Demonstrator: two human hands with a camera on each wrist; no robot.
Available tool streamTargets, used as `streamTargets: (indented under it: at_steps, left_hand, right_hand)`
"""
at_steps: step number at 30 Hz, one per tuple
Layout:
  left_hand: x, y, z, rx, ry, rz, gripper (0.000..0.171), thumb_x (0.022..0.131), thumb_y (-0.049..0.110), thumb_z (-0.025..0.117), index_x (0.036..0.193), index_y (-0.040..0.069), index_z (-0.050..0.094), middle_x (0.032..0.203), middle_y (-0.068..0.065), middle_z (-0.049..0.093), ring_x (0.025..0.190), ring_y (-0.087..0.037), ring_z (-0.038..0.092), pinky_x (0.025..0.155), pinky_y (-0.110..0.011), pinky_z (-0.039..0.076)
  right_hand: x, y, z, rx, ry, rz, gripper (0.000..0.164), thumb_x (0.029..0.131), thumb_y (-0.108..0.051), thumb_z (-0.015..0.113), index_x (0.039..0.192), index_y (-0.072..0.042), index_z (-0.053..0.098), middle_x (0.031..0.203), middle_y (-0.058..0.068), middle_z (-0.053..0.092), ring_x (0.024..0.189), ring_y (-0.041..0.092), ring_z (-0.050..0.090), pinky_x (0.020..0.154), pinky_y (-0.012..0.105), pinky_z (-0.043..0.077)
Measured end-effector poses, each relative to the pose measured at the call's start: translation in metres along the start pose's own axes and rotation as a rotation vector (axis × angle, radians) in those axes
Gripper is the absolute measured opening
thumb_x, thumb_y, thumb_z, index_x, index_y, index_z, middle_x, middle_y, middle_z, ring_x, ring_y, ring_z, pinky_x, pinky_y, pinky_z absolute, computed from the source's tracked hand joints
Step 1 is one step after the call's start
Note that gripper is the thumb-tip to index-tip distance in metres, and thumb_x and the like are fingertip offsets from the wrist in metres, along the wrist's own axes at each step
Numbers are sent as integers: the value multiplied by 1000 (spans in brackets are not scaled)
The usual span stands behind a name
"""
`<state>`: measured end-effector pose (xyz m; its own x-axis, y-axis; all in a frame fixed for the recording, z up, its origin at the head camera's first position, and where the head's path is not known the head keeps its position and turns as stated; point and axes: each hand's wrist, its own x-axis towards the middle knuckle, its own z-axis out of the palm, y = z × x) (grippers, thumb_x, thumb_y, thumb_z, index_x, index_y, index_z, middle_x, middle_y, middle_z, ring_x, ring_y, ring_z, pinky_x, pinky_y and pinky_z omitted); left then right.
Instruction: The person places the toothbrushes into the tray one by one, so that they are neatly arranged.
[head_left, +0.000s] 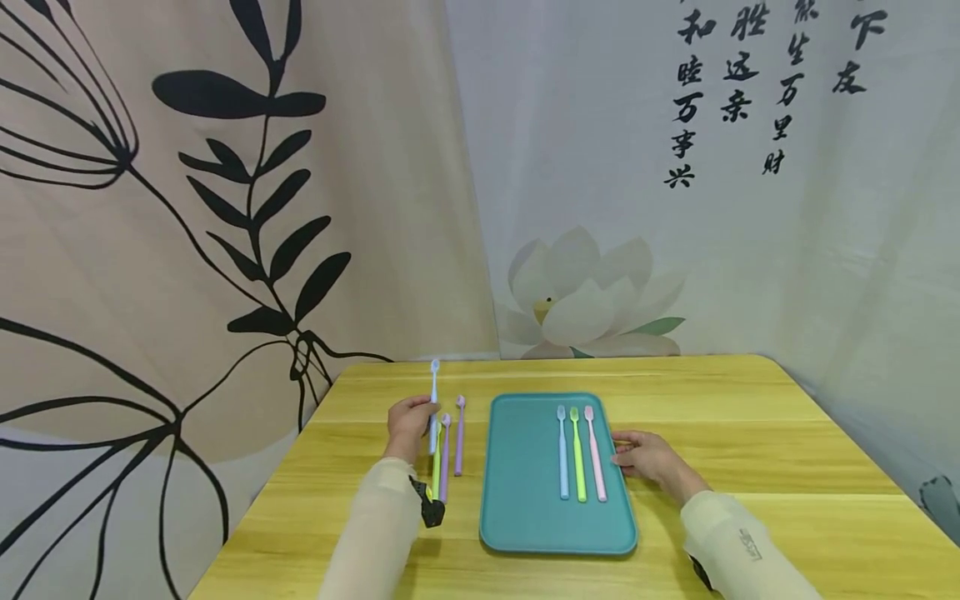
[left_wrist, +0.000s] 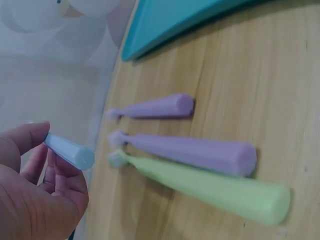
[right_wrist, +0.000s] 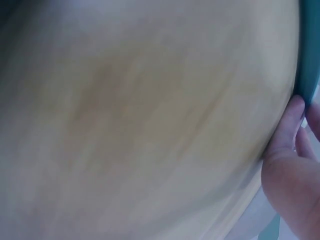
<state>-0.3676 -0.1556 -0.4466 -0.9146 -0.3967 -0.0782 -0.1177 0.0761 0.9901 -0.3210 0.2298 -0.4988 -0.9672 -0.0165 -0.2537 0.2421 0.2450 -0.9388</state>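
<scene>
My left hand (head_left: 409, 425) pinches a light blue toothbrush (head_left: 434, 385) between thumb and fingers, its bristle head pointing up and away. In the left wrist view, the butt of that toothbrush's handle (left_wrist: 72, 152) sticks out past the fingertips. Close beside this hand lie a green toothbrush (left_wrist: 210, 189) and two purple toothbrushes (left_wrist: 195, 152) on the table. At the right rim of a teal tray (head_left: 525, 533), my right hand (head_left: 651, 458) grips the edge with thumb and fingers. On the tray, side by side, are a blue toothbrush (head_left: 564, 458), a green one (head_left: 578, 458) and a pink one (head_left: 596, 458).
The wooden table (head_left: 750, 433) carries the tray near its middle, with the loose toothbrushes left of it. Behind the table's far edge hangs a printed curtain (head_left: 390, 208) with plants, a lotus and black characters.
</scene>
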Motion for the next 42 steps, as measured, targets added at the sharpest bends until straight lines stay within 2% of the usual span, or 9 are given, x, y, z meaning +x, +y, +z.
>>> streamTargets:
  at_steps: [10, 16, 22, 29, 38, 42]
  left_hand:
    - [-7, 5, 18, -81, -56, 16, 28, 85, 0, 72, 113, -7, 69, 82, -7, 66, 63, -13, 58, 61, -28, 49]
    - [-12, 9, 31, -127, -107, 24, 28, 85, -2, 72, 112, -9, 68, 85, -9, 68, 73, -16, 63, 68, -29, 53]
    - [-18, 17, 43, -134, -157, 16, 28, 86, -2, 72, 113, -8, 68, 82, -7, 69, 66, -12, 60, 61, -24, 51]
    - [-30, 24, 61, -166, -201, 11, 29, 86, -4, 71, 114, -9, 67, 80, -5, 68, 65, -13, 59, 65, -27, 53]
    - [-46, 22, 80, -110, -259, 19, 24, 86, 3, 73, 109, -5, 69, 82, -5, 70, 68, -14, 61, 65, -27, 54]
    - [-51, 20, 87, -114, -285, 24, 24, 86, 3, 74, 109, -5, 69, 83, -6, 69, 67, -14, 61, 65, -28, 54]
  right_hand:
    - [-1, 3, 2, 3, 0, -9, 52, 92, 5, 64, 141, 9, 46, 112, 20, 56, 92, 22, 62, 79, 35, 56]
    - [-2, 2, 2, 5, -5, -16, 52, 92, 6, 64, 140, 10, 46, 112, 20, 56, 91, 21, 62, 79, 35, 56]
    - [-2, 2, 2, 17, -13, -24, 51, 92, 7, 63, 140, 11, 46, 112, 20, 55, 92, 22, 61, 79, 35, 56]
    - [0, 2, 0, 12, -17, -35, 51, 92, 6, 63, 140, 10, 46, 112, 20, 56, 93, 22, 60, 79, 35, 56]
    - [1, 2, -1, 4, -12, -29, 51, 92, 6, 63, 140, 10, 47, 111, 20, 56, 92, 22, 61, 80, 35, 56]
    - [0, 2, -1, 0, -16, -34, 51, 92, 6, 63, 140, 10, 46, 112, 20, 56, 93, 22, 61, 81, 36, 56]
